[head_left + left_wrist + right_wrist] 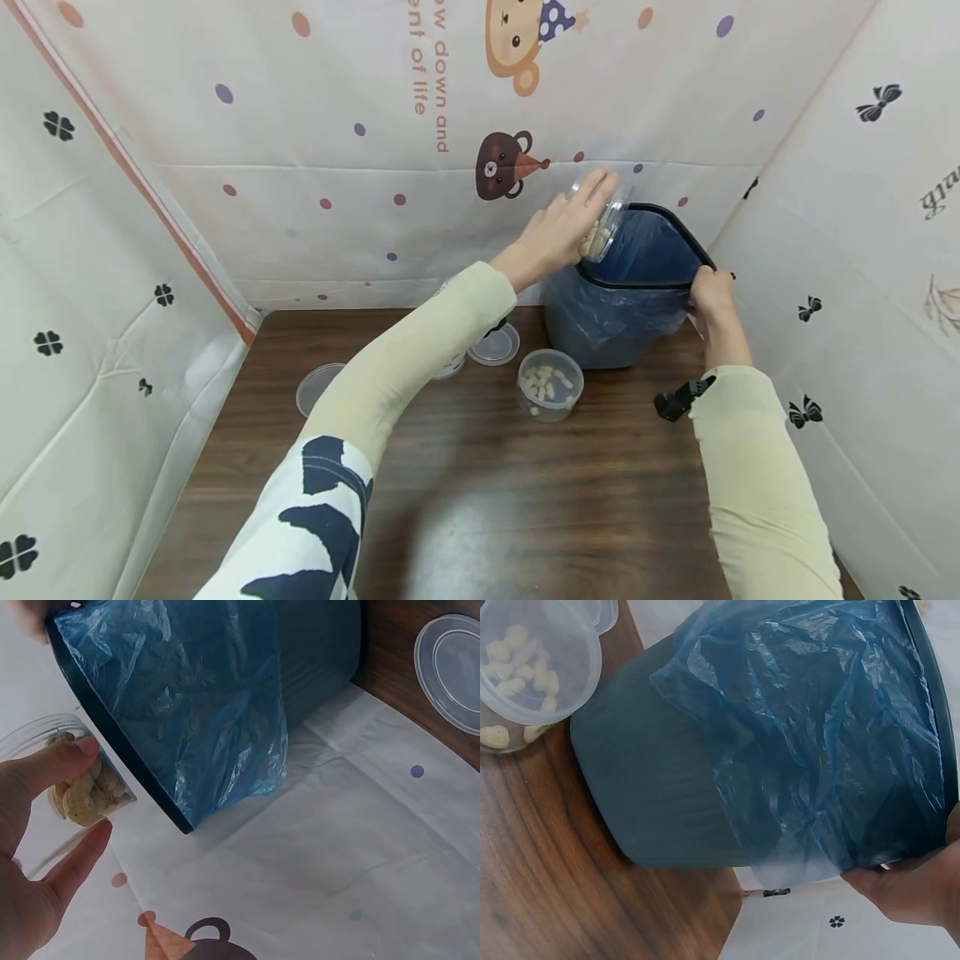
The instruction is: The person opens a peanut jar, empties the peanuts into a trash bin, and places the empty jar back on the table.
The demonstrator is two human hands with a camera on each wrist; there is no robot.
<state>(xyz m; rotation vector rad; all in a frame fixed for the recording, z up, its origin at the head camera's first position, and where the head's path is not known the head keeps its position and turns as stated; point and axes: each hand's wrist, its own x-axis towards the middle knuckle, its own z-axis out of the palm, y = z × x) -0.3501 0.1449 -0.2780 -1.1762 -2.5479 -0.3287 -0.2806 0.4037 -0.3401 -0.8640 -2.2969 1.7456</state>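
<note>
In the head view my left hand (558,227) grips a clear plastic container (613,218) with beige, nut-like pieces (84,796) inside. The container is tipped sideways at the left edge of a dark bin (596,346) lined with a blue plastic bag (656,242). The left wrist view shows thumb and finger on either side of the container. On the bin's right, my right hand (712,296) holds its black rim (637,286), with the bag folded over it. Below the bin stands a round clear tub (547,414) with several pale pieces (542,383) in it.
A round clear lid (495,344) lies left of the tub. Beside it, another clear container (452,365) is partly hidden by my left sleeve. A second lid (315,388) lies farther left on the brown wooden table (480,500). Patterned white sheets (300,225) enclose the table.
</note>
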